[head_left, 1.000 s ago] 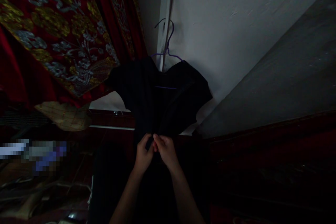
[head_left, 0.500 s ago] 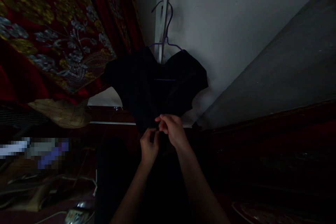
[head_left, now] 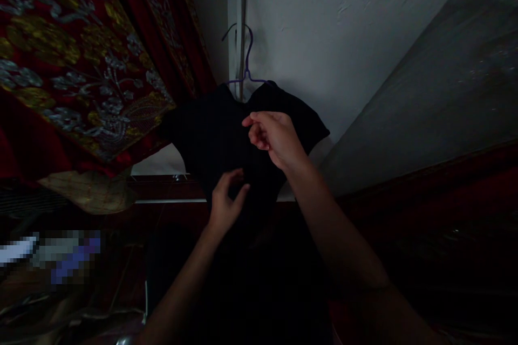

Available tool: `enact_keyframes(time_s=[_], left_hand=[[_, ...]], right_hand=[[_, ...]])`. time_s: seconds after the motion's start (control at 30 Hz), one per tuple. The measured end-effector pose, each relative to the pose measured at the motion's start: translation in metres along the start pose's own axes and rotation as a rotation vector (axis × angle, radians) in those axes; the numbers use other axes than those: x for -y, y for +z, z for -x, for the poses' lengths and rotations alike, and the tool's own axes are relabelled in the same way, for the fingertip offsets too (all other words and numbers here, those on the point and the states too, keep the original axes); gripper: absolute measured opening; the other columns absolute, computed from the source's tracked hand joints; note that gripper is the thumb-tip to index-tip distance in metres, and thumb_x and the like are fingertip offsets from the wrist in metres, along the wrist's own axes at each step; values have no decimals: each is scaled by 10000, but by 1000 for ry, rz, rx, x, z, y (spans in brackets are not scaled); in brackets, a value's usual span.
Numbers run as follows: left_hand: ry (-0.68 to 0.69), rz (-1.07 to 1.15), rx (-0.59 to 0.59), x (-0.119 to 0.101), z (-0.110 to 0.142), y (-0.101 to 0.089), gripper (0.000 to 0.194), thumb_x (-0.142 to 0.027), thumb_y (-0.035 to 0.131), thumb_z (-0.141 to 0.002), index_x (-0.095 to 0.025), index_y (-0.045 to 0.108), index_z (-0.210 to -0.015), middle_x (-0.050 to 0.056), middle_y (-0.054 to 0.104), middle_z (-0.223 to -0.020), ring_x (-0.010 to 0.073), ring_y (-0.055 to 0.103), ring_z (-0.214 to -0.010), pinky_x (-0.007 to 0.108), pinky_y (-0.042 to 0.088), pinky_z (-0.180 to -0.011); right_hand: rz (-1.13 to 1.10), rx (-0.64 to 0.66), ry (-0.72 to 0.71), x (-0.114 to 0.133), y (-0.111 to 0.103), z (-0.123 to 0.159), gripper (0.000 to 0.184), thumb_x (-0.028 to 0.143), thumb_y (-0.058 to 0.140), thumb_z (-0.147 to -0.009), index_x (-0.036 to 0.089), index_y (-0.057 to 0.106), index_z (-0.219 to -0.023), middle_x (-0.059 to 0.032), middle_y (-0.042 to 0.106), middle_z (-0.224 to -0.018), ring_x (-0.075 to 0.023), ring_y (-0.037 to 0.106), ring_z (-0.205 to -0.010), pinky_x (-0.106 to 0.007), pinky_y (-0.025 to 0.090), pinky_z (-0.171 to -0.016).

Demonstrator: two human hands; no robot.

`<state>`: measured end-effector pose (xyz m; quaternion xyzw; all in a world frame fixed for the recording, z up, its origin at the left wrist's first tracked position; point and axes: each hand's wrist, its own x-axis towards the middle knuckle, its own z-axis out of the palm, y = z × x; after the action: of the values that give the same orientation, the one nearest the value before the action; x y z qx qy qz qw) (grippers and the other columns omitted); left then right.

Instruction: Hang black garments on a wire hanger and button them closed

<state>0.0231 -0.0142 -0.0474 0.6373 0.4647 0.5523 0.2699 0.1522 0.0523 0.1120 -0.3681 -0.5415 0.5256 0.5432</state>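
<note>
A black short-sleeved garment (head_left: 202,129) hangs on a purple wire hanger (head_left: 247,73) in front of me. My right hand (head_left: 273,137) is in front of the upper chest of the garment, below the neckline. Its thumb and forefinger are pinched together and the other fingers curl in; whatever is between them is too dark to make out. Lower down, at the middle front, my left hand (head_left: 229,199) has its thumb apart from its bent fingers, and nothing shows in it. Folds and fastenings of the black cloth are lost in the dark.
The hanger hook is at a narrow upright frame edge (head_left: 233,0) beside a pale wall (head_left: 315,27). A red cloth with gold and silver embroidery (head_left: 81,48) hangs at left. Beneath it is a beige checked cloth (head_left: 93,191). Blurred items lie at lower left.
My right hand has risen from beside my left hand to the garment's upper chest. The left thumb and fingers have parted. The hanger bar across the neck opening no longer shows.
</note>
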Motion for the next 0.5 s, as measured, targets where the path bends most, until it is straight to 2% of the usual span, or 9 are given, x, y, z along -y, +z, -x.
enact_keyframes(time_s=[0.07,0.13,0.23,0.3,0.4,0.5], left_hand=[[198,-12,-123,-32,-46,-17,408,-305,622,-953,-218,584,-1350,94,690,-1161,196,666,-1043,331,516,-955],[382,-65,-162,-64,-88,-33,350,-300,564,-989,-205,608,-1323,77,702,-1105,183,662,-990,321,511,-921],[526,-276,-11,-98,-130,-48,196,-281,572,-984,-183,709,-1085,54,723,-983,178,659,-916,292,493,-860],[573,-379,31,-107,-141,-49,157,-262,582,-976,-174,709,-954,47,720,-917,175,653,-871,281,477,-823],[594,-442,-79,-106,-139,-40,163,-230,561,-980,-164,682,-893,50,696,-877,174,635,-839,280,452,-784],[584,-435,-180,-96,-132,-32,153,-205,559,-972,-164,666,-871,48,681,-856,171,623,-819,279,440,-753]], right_hand=[[39,7,-36,3,0,6,266,235,532,-915,140,650,-696,37,530,-465,-42,411,-356,-160,266,-367],[71,34,-76,7,-1,8,272,251,533,-918,144,654,-699,38,526,-468,-49,433,-372,-163,287,-380],[102,41,-153,8,-5,4,271,296,551,-924,153,667,-725,43,522,-482,-51,442,-396,-163,295,-396],[128,16,-207,3,-9,-1,268,302,570,-919,156,668,-718,54,498,-473,-44,418,-397,-163,280,-399],[117,-12,-247,-15,-10,-10,260,273,588,-902,157,652,-678,79,420,-440,-35,357,-383,-175,246,-398],[52,-36,-220,-32,-7,-15,258,271,592,-892,163,630,-661,95,375,-428,-35,312,-375,-193,218,-396]])
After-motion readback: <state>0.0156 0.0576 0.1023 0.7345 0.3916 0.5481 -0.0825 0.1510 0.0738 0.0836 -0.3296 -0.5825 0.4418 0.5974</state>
